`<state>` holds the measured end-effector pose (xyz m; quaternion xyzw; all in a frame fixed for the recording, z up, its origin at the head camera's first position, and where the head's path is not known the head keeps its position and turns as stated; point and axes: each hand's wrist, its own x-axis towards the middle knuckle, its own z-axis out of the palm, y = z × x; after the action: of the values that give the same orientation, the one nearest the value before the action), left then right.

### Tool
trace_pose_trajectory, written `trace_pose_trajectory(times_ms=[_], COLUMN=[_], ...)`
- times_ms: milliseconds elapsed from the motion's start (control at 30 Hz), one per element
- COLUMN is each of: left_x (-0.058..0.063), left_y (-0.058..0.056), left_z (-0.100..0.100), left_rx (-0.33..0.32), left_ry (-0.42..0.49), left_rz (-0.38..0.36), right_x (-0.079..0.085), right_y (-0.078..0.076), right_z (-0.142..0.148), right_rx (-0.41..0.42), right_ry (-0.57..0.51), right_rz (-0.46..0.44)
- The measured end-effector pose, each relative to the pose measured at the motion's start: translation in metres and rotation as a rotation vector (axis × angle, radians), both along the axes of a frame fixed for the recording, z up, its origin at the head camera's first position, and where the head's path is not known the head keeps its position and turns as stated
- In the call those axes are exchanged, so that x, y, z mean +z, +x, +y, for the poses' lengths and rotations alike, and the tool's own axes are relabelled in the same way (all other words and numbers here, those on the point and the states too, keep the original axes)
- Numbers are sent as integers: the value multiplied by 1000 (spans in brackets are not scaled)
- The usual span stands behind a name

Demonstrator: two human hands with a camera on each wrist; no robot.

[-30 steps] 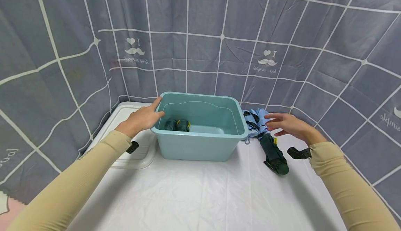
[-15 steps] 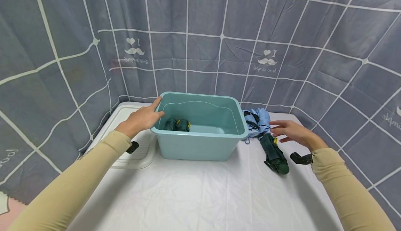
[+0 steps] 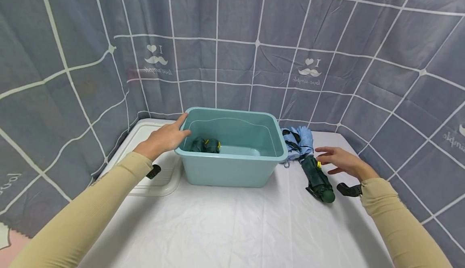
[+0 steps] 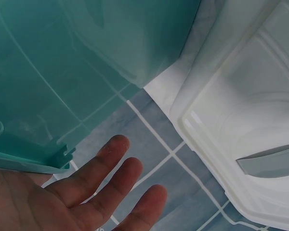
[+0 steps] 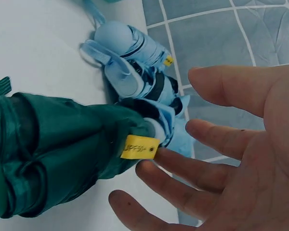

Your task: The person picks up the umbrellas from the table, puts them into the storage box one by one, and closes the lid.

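My left hand (image 3: 166, 139) rests on the left rim of a teal plastic bin (image 3: 227, 171), thumb and index finger at the edge. In the left wrist view its other fingers (image 4: 127, 175) extend loosely outside the bin wall. Dark green folded umbrellas (image 3: 212, 145) with yellow tags lie inside, at the left end. Right of the bin, another dark green folded umbrella (image 3: 317, 179) lies on the table. My right hand (image 3: 343, 161) hovers beside its yellow-tagged end, fingers spread and holding nothing. Beyond it are light blue folded umbrellas (image 3: 306, 137) with dark bands.
A white lid (image 3: 145, 130) with raised edges lies on the table left of the bin, partly under my left arm. White cloth (image 3: 232, 223) covers the table. Grey curtains (image 3: 236, 58) with white grid lines stand behind and at both sides.
My right hand has drawn a little toward me and to the right, from beside the light blue umbrellas to the dark green one's tagged end. The left hand has stayed put.
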<state>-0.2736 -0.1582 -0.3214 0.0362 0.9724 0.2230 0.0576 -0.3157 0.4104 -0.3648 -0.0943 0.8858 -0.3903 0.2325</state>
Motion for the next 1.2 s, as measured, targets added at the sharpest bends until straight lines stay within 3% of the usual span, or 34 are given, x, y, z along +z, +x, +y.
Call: trace_pose_trajectory(times_ms=[633,1200], left_x=[0,-1], left_y=[1,2], left_z=[0,-1], left_rx=[-6,-1], left_ry=[3,-4], left_rz=[-2,16], right_x=[-34,-32], right_y=[2,-2], right_z=[-1,-8], right_rx=[-87,-91], right_ry=[30,72], right_rz=[-138,-114])
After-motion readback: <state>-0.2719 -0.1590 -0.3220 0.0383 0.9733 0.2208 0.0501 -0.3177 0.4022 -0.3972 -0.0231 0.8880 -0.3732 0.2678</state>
